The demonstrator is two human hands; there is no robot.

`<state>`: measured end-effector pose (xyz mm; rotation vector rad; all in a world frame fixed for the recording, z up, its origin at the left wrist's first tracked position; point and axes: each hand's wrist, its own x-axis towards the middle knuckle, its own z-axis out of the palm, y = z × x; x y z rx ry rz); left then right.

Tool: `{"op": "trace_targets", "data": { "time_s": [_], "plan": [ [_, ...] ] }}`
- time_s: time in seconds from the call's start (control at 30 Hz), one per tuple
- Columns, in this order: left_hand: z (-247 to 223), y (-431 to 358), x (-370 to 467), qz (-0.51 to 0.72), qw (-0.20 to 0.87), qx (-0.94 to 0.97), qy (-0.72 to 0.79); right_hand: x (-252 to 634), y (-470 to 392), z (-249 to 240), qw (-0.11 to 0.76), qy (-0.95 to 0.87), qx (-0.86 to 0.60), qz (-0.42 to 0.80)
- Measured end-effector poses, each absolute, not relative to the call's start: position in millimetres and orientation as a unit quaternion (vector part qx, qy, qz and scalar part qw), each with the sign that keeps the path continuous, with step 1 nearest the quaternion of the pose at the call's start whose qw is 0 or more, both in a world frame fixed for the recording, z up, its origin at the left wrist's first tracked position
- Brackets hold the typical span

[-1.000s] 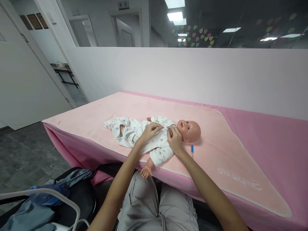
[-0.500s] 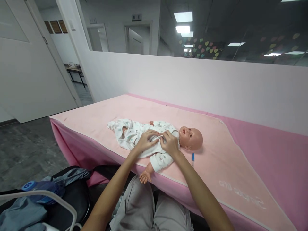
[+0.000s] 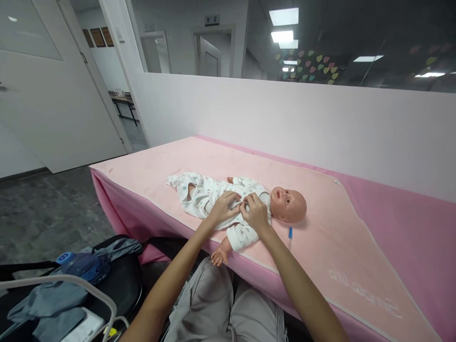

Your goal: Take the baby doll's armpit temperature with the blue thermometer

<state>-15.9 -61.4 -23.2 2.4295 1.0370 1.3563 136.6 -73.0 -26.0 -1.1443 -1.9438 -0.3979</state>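
Observation:
A baby doll (image 3: 288,205) lies on its back on the pink-covered table, its head to the right. It wears white printed baby clothes (image 3: 203,190). Over the doll's chest, my left hand (image 3: 225,207) pinches the front of the clothes. My right hand (image 3: 255,211) pinches the same fabric just to the right, close to the doll's neck. Both sets of fingertips nearly meet, and the exact bit of cloth or fastening between them is too small to make out. One doll arm hangs over the near table edge.
A thin blue-capped stick (image 3: 290,233) lies on the pink mat (image 3: 338,251) near the doll's head. Left of my legs, a black chair (image 3: 124,280) carries grey cloth and a blue water bottle (image 3: 83,266). A white wall (image 3: 285,114) stands behind the table.
The view has shifted slightly, so everything sits a little further right. My hands stay on the chest of the clothes, with the fingers shifting only slightly.

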Motion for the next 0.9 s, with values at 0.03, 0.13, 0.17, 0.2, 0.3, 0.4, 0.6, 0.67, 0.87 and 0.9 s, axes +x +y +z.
{"op": "trace_targets", "data": {
  "time_s": [0.03,0.13,0.17,0.2,0.3,0.4,0.6,0.67,0.87,0.9],
  "plan": [
    [-22,-62,-17,0.458,0.096,0.814,0.343,136,-73,-26,0.411,-0.775,-0.453,-0.16],
    [-20,-63,-21,0.465,0.13,0.811,0.329,136,-72,-27,0.403,-0.778,-0.452,-0.167],
    [-20,-63,-22,0.469,0.141,0.808,0.328,136,-72,-28,0.4,-0.778,-0.454,-0.169],
    [-19,-64,-23,0.473,0.151,0.804,0.327,136,-72,-28,0.396,-0.778,-0.457,-0.172],
    [-18,-63,-24,0.481,0.179,0.793,0.327,136,-73,-27,0.388,-0.779,-0.461,-0.173],
    [-18,-62,-27,0.48,0.208,0.788,0.326,136,-74,-27,0.386,-0.781,-0.46,-0.169],
    [-20,-58,-31,0.488,0.251,0.775,0.315,136,-75,-25,0.393,-0.78,-0.456,-0.17],
    [-20,-56,-31,0.491,0.262,0.77,0.313,136,-74,-25,0.397,-0.779,-0.456,-0.167],
    [-22,-54,-31,0.5,0.261,0.766,0.31,138,-75,-23,0.404,-0.784,-0.452,-0.136],
    [-23,-54,-30,0.5,0.258,0.767,0.307,138,-75,-23,0.403,-0.787,-0.449,-0.128]
  ]
}}
